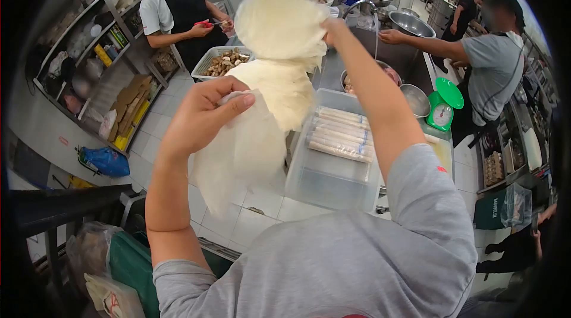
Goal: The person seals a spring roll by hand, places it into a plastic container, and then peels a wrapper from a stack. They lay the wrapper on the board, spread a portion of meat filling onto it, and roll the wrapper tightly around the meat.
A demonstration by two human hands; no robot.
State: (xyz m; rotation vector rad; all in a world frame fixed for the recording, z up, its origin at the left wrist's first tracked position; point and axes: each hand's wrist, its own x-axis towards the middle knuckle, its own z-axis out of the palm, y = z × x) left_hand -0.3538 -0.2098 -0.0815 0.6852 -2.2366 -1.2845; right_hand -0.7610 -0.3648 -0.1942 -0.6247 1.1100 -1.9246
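Observation:
Pinched between the thumb and fingers of my left hand (pixel 217 104) is a thin translucent sheet (pixel 229 160) that hangs down. My right hand (pixel 332 31), farther forward, grips the right edge of a round pale sheet (pixel 279 20), which is raised and partly blurred. Beneath it, a spread of pale sheets (pixel 279 89) lies on the work surface. To the right, a clear plastic bin (pixel 303 178) holds several wrapped white rolls (pixel 342 133).
A white basket of mushrooms (pixel 223 63) stands beyond my left hand, near a person (pixel 178 5) holding red scissors. On the right are a green scale (pixel 443 107), metal bowls (pixel 415 99) and a person (pixel 488 62) reaching toward running water at the sink.

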